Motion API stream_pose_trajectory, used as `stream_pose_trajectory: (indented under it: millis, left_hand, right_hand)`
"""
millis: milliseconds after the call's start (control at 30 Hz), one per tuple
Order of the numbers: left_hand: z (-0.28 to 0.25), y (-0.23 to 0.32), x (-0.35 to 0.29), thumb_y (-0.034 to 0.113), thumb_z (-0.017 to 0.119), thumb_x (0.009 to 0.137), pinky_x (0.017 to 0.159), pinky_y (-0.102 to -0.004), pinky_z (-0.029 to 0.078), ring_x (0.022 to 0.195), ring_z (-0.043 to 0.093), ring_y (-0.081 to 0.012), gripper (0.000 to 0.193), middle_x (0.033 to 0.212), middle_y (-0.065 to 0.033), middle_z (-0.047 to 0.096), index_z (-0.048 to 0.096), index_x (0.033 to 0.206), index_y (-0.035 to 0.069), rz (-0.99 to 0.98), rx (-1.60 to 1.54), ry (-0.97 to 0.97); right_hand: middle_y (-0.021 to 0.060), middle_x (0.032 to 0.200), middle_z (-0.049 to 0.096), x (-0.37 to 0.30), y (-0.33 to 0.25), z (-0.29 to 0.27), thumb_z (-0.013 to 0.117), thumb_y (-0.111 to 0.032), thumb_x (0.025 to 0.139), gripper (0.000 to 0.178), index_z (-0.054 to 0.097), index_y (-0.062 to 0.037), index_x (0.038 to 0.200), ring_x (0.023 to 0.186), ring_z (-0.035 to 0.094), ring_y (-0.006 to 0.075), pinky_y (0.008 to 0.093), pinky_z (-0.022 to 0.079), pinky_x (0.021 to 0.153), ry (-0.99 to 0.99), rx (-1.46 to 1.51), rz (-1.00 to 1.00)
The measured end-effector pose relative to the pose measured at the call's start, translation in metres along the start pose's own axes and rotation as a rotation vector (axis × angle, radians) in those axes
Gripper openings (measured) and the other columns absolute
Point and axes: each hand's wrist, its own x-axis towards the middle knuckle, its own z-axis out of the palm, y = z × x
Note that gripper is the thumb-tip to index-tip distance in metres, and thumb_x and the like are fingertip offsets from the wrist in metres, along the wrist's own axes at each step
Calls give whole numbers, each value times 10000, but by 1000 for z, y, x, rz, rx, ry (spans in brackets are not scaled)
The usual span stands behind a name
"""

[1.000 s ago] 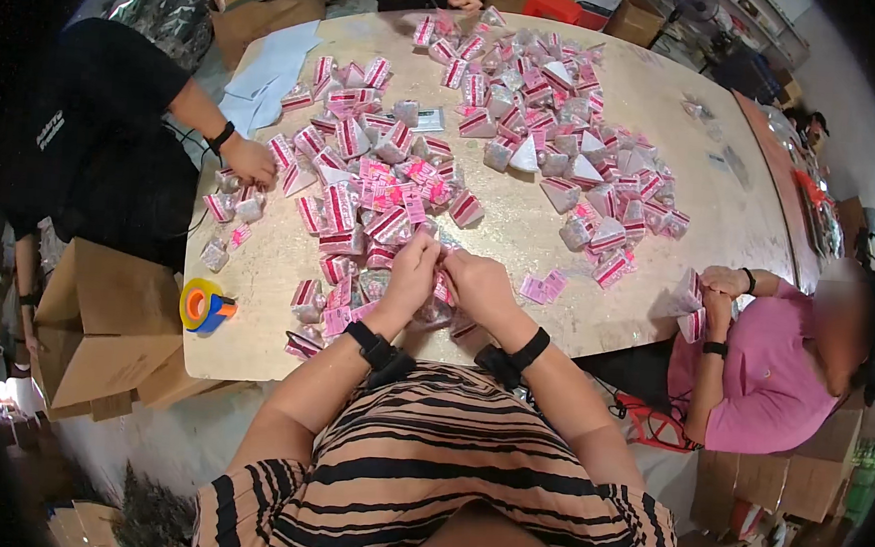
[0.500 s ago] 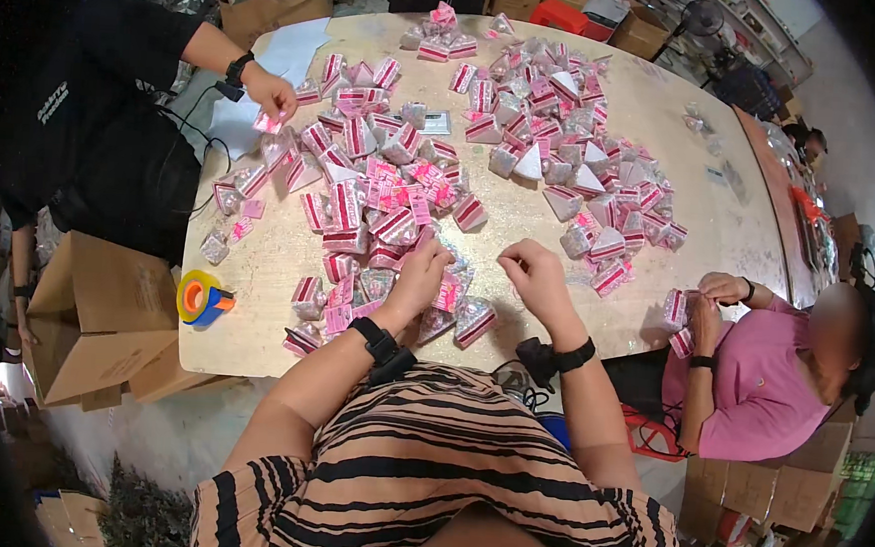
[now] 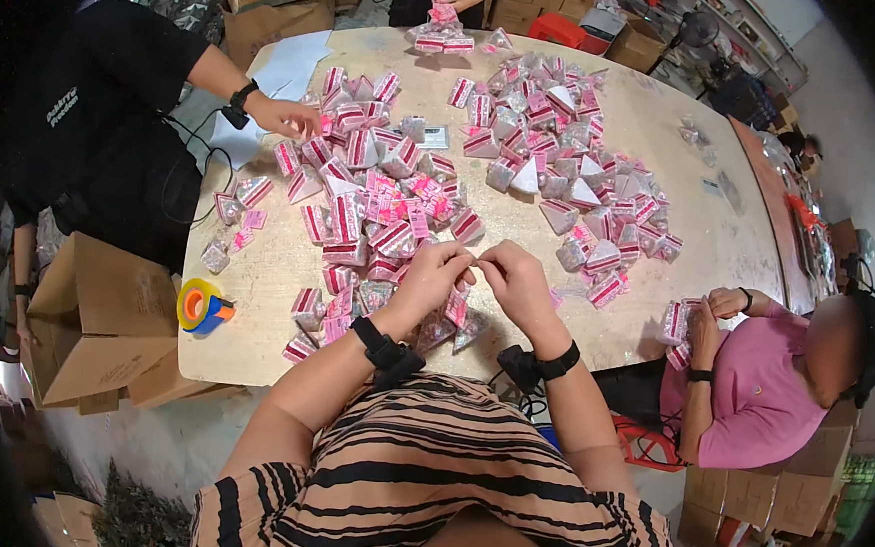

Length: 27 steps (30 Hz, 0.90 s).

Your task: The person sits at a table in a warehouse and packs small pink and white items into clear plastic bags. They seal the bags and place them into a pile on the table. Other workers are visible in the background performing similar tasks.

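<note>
I read fine two-handed work: left hand [image 3: 431, 278] and right hand [image 3: 521, 287] fingers pinched near-touching, on what I can't tell, clear packets [image 3: 437, 333] at their 6 o'clock; next move likely needs steadiness.

Right hand [image 3: 519, 282] back beside left hand [image 3: 433, 281]
Across the desk [image 3: 726, 231], a co-worker's hand [image 3: 461, 0] has reappeared beside pink packets [image 3: 443, 44].

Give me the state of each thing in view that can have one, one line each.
Left hand, fingertips pinched beside the right's; anything held too small to tell
Right hand, fingertips pinched likewise; contents unclear
Pink-marked packets, loosely heaped on the table
Cardboard box, flaps open
Tape roll, resting on the table
Fan, upright; running or not, cannot tell
Pink-shirted co-worker's hands, holding packets
</note>
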Motion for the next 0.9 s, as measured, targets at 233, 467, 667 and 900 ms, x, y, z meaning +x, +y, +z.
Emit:
stream_pose_trajectory:
  millis: [233,467,667,900]
  left_hand:
    - [-1,-7,-2,159,559,877,401,-225,356,436,466,-73,181,576,-9,536,656,826,15,22,79,1]
    - [-6,-23,4,165,555,871,431,-225,339,467,438,-65,187,569,17,513,671,820,28,-10,-36,-18]
    - [-15,-28,7,177,565,860,460,-228,344,501,451,-66,194,586,11,530,677,805,29,-140,-28,-135]
    - [-18,-49,13,225,661,802,459,-238,381,515,495,-73,222,574,-7,521,607,708,31,-7,454,-54]
  right_hand:
    - [88,723,593,-2,14,10,609,-73,815,91,611,14,844,640,562,170,286,444,573,-24,239,149]
    - [69,837,662,-14,53,32,630,-84,825,239,624,44,1027,692,583,110,236,463,617,-87,1042,574]
    - [39,761,628,-12,52,42,614,-80,840,131,646,17,924,666,555,103,232,439,605,-113,1118,521]
    - [6,676,575,-7,80,39,629,-106,829,96,629,-11,813,585,508,76,221,420,556,233,888,508]
